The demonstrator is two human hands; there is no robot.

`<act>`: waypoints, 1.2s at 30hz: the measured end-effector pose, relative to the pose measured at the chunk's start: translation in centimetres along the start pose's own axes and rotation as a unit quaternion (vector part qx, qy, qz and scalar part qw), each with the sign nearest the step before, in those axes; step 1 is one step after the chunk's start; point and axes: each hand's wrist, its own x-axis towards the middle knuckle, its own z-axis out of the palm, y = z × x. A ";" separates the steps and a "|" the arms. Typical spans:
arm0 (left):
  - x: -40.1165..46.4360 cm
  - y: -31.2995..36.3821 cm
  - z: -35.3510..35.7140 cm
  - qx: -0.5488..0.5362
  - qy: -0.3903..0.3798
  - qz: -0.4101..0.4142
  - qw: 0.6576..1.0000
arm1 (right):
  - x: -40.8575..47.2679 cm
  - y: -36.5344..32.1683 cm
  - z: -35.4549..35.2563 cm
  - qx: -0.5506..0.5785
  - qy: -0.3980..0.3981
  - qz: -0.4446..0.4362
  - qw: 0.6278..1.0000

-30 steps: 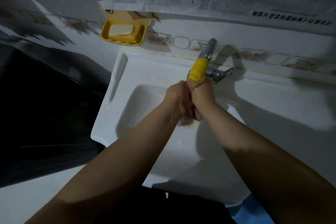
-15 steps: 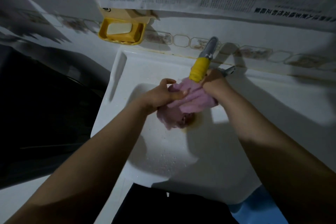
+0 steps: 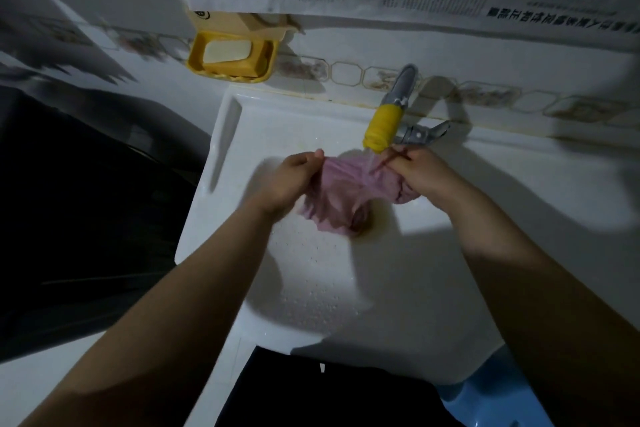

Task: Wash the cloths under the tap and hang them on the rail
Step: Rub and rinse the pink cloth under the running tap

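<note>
Pink wet cloth [image 3: 341,196] is hanging stretched under the yellow-wrapped metal tap [image 3: 382,128], left hand [image 3: 291,180] gripping its nine o'clock edge, right hand [image 3: 420,172] its three o'clock

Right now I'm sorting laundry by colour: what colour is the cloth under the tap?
Pink, a dusty mauve; the cloth shows in the head view.

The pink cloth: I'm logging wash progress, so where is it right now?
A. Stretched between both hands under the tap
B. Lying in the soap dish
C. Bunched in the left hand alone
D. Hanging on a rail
A: the left hand and right hand each grip a side of the pink cloth, spread below the tap.
</note>
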 end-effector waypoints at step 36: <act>-0.4 2.1 3.5 -0.063 -0.120 -0.102 0.986 | 0.7 -2.0 1.8 -0.066 -0.039 -0.013 0.997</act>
